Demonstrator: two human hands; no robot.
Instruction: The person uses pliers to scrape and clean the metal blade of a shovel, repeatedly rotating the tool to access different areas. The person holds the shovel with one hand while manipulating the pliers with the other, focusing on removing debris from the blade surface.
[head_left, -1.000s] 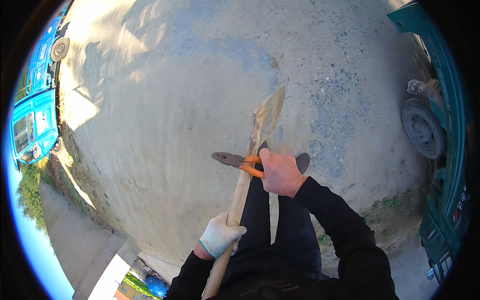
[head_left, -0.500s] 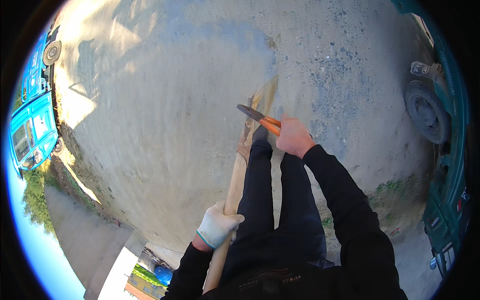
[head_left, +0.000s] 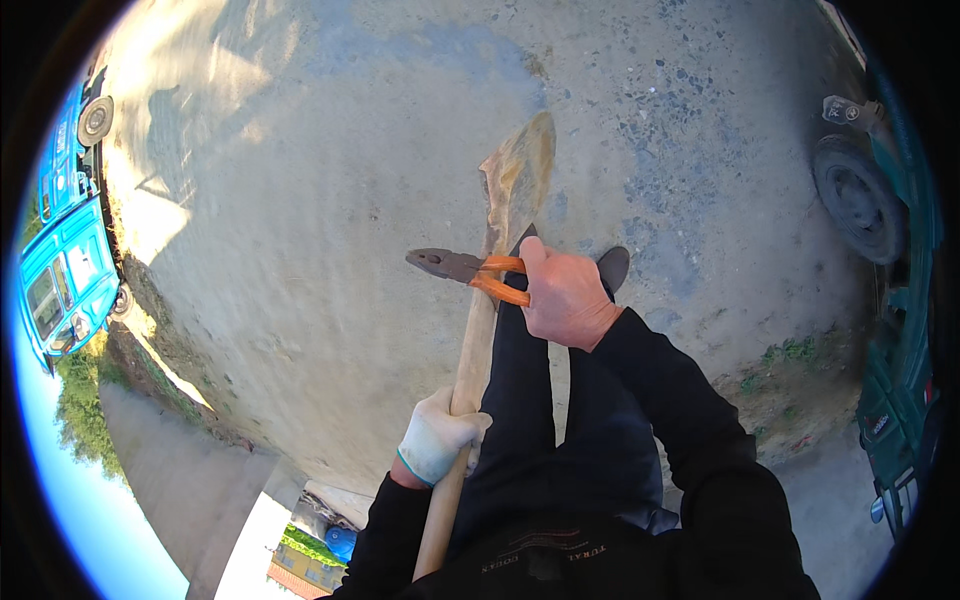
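Note:
A shovel with a pale wooden shaft (head_left: 470, 365) slants up from the lower edge, and its rusty blade (head_left: 522, 165) lies toward the ground at the far end. My left hand (head_left: 440, 437), in a white work glove, is wrapped around the shaft's lower part. In my bare right hand (head_left: 566, 292) are combination pliers (head_left: 450, 266), gripped by their orange handles. Their dark jaws point left and look closed. The pliers pass over the shaft just below the blade socket; whether they touch it I cannot tell.
I stand on bare concrete ground (head_left: 330, 230), with my dark shoe (head_left: 614, 268) near the shovel. A blue truck (head_left: 70, 280) is at the far left. On the right stands a dark green vehicle (head_left: 890, 400) with a black wheel (head_left: 857, 198). Weeds (head_left: 790, 350) grow near it.
My right hand has moved left and slightly down, bringing the pliers across the shaft. The shovel blade has turned and shows more of its face. My left hand keeps its hold.

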